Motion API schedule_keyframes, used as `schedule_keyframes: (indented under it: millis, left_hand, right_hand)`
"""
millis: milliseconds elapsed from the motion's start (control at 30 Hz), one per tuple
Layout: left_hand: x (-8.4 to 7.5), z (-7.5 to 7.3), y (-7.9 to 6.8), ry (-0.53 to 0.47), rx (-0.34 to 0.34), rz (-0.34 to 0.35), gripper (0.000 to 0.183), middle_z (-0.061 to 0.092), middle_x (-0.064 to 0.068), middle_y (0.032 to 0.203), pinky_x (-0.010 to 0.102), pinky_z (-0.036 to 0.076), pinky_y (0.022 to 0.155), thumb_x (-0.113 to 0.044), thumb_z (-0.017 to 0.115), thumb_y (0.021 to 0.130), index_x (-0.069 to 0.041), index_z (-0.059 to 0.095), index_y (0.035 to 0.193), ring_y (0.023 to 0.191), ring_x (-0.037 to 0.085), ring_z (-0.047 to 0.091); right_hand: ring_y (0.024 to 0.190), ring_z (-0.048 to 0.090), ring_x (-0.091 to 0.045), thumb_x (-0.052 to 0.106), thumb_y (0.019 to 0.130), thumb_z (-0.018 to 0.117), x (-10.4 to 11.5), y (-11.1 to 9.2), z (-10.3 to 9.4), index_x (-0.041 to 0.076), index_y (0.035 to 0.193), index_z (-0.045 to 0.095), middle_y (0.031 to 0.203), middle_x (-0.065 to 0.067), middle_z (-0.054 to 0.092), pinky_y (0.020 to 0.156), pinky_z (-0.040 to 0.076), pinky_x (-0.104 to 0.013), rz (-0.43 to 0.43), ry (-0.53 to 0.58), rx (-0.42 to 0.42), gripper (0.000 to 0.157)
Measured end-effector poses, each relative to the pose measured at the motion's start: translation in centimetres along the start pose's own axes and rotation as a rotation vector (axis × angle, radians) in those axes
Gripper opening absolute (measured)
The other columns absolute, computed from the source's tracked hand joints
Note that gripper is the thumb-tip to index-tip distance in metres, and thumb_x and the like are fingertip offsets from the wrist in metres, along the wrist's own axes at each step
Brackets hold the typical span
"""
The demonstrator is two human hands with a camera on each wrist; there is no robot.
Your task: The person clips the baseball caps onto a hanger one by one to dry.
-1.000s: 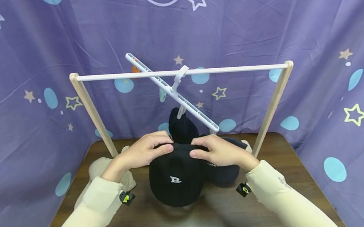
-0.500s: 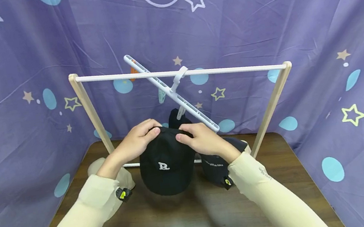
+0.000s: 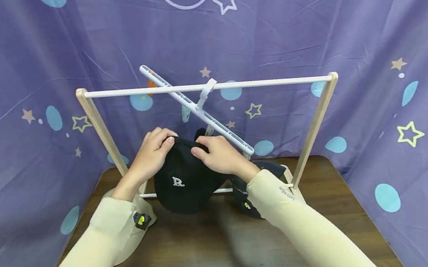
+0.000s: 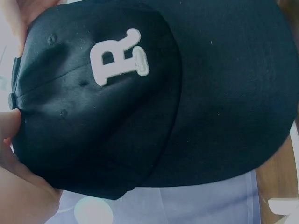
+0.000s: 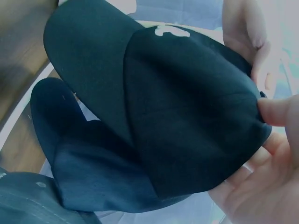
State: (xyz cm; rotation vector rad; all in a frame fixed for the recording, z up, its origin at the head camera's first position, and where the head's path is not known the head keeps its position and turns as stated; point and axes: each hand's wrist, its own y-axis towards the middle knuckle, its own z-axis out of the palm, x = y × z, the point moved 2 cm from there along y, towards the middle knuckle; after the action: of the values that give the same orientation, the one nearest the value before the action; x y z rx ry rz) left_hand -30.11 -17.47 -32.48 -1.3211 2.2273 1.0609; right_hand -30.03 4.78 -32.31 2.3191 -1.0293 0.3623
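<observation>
A black baseball cap (image 3: 183, 179) with a white letter R hangs upright between my hands, its brim downward. My left hand (image 3: 154, 150) pinches the left side of its crown top, thumb in front. On the right side of that top, my right hand (image 3: 220, 154) does the same; in the right wrist view its thumb (image 5: 280, 112) presses near the top button. Just behind stands a white clip hanger (image 3: 198, 109), hooked on a rail. Another dark cap (image 5: 98, 158) hangs behind the held one, mostly hidden in the head view.
The white rail (image 3: 272, 81) rests on wooden posts (image 3: 315, 130) above a brown table (image 3: 183, 258). A navy cap (image 3: 244, 198) hangs at the right, partly behind my right sleeve. Some beige cloth (image 3: 131, 245) lies by the left post. An orange clip (image 3: 152, 85) and a teal clip (image 3: 185, 113) are on the hanger.
Both hands have raised the black cap and carried it a little to the left, higher up toward the hanger. The cap behind it is now more covered.
</observation>
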Motion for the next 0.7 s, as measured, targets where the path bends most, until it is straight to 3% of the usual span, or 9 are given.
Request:
schedule_keyframes:
  millis: [167, 300, 500, 700]
  left_hand:
    - [0.4, -0.5, 0.4, -0.005, 0.029, -0.022, 0.028, 0.058, 0.014, 0.118, 0.05, 0.034, 0.099, -0.019, 0.044, 0.115, -0.007, 0.067, 0.124, 0.114, 0.035, 0.044]
    - [0.6, -1.0, 0.7, 0.007, 0.037, -0.016, 0.028, 0.058, 0.014, 0.119, 0.05, 0.035, 0.099, -0.02, 0.043, 0.115, -0.007, 0.066, 0.126, 0.115, 0.036, 0.045]
    - [0.4, -1.8, 0.8, 0.003, 0.034, -0.003, 0.027, 0.059, 0.015, 0.116, 0.048, 0.034, 0.097, -0.018, 0.045, 0.115, -0.005, 0.067, 0.124, 0.112, 0.035, 0.046]
    - [0.5, -2.0, 0.9, -0.001, 0.017, 0.008, 0.024, 0.061, 0.015, 0.114, 0.046, 0.034, 0.097, -0.014, 0.047, 0.113, -0.004, 0.068, 0.122, 0.11, 0.034, 0.048]
  right_hand:
    - [0.077, 0.064, -0.019, 0.03, 0.108, 0.059, 0.9, 1.1, 0.0, 0.013, 0.097, 0.066, 0.079, -0.001, 0.064, 0.073, 0.05, -0.037, 0.02, -0.117, -0.019, 0.022]
    - [0.103, 0.068, -0.023, 0.026, 0.106, 0.061, 2.2, 2.0, -0.5, 0.012, 0.117, 0.071, 0.108, -0.003, 0.073, 0.093, 0.053, -0.039, -0.001, -0.227, -0.056, 0.02]
    - [0.131, 0.053, -0.03, 0.022, 0.103, 0.062, 3.1, 3.5, -0.9, 0.008, 0.147, 0.057, 0.143, -0.01, 0.058, 0.114, 0.042, -0.041, -0.088, -0.35, -0.149, 0.046]
    - [0.148, 0.041, -0.032, 0.029, 0.105, 0.058, 3.5, 5.9, -1.3, 0.005, 0.161, 0.037, 0.161, -0.015, 0.042, 0.124, 0.032, -0.042, -0.036, -0.432, -0.18, 0.065]
